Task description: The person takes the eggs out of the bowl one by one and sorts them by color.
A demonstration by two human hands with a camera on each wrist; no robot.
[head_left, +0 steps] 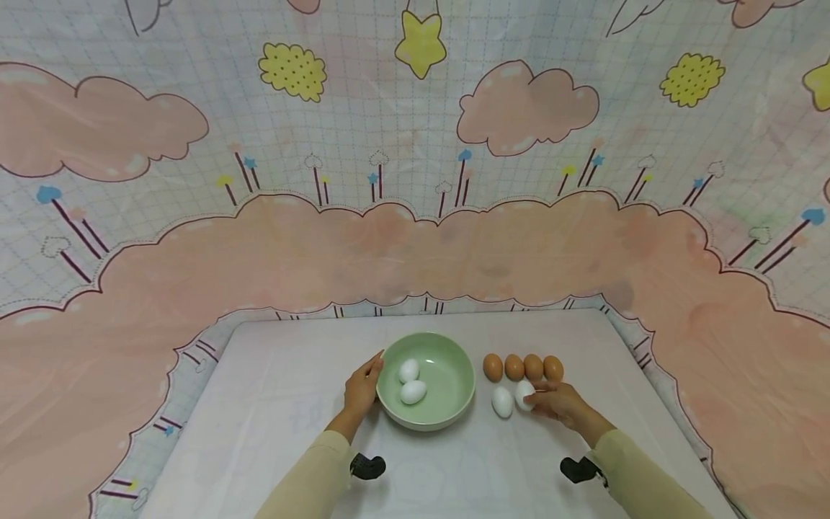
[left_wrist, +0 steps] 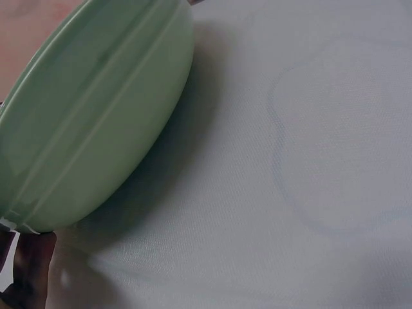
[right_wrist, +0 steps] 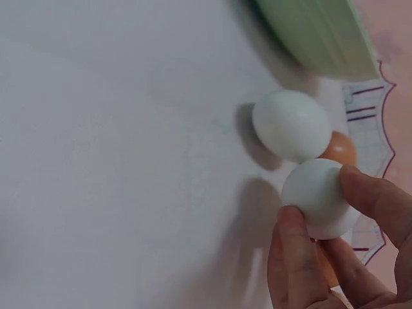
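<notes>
A light green bowl (head_left: 457,404) stands on the table with two white eggs (head_left: 413,391) inside. My left hand (head_left: 362,389) grips its left side at the rim; the left wrist view shows mostly the bowl's outer wall (left_wrist: 109,122), with a bit of that hand at the lower left corner. To the bowl's right, my right hand (head_left: 559,404) pinches a white egg (right_wrist: 318,196) between thumb and fingers. Beside that egg lies another white egg (head_left: 502,402). Several brown eggs (head_left: 514,367) lie in a row just behind them.
A white cloth covers the table (head_left: 272,418). Behind it and at its sides hangs a patterned backdrop (head_left: 415,249) with clouds and stars. Dark wrist-worn devices (head_left: 367,466) sit at both sleeves.
</notes>
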